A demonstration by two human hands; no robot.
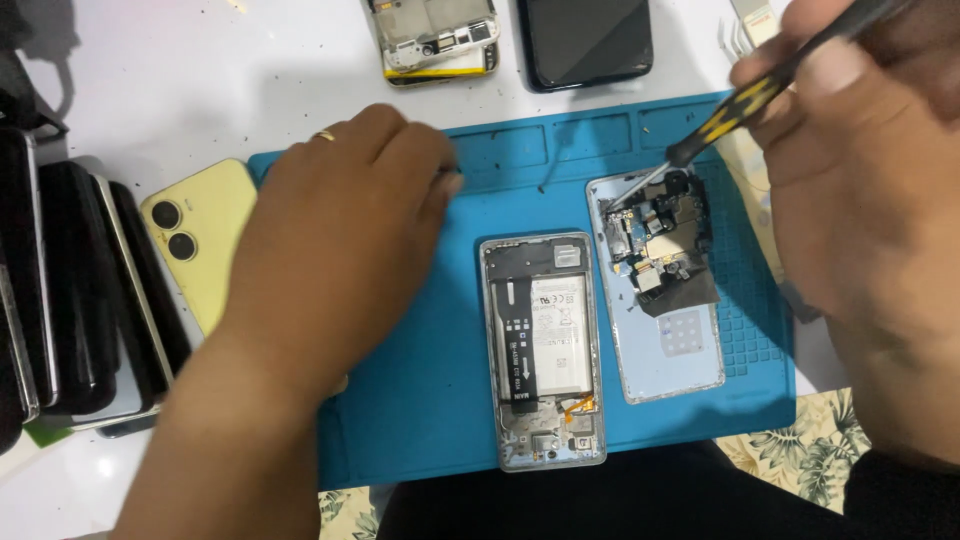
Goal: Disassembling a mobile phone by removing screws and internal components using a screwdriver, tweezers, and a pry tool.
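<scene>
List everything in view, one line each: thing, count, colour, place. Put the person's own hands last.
Repair mat: 1, blue, centre of the white table.
Opened phone body: 1, silver frame with battery showing, upright on the mat's middle.
Back cover: 1, pale blue, on the mat right of the phone body, loose circuit parts piled on its upper end.
Screwdriver: 1, black and yellow handle, tip down at the circuit parts.
Yellow phone: 1, yellow, left of the mat, partly under the left arm.
Stacked phones: several, dark, far left edge.
Stripped phone frame: 1, grey and yellow, top edge.
Dark phone: 1, black, top edge.
Left hand: 1, ring on one finger, resting on the mat's upper left.
Right hand: 1, holding the screwdriver.
</scene>
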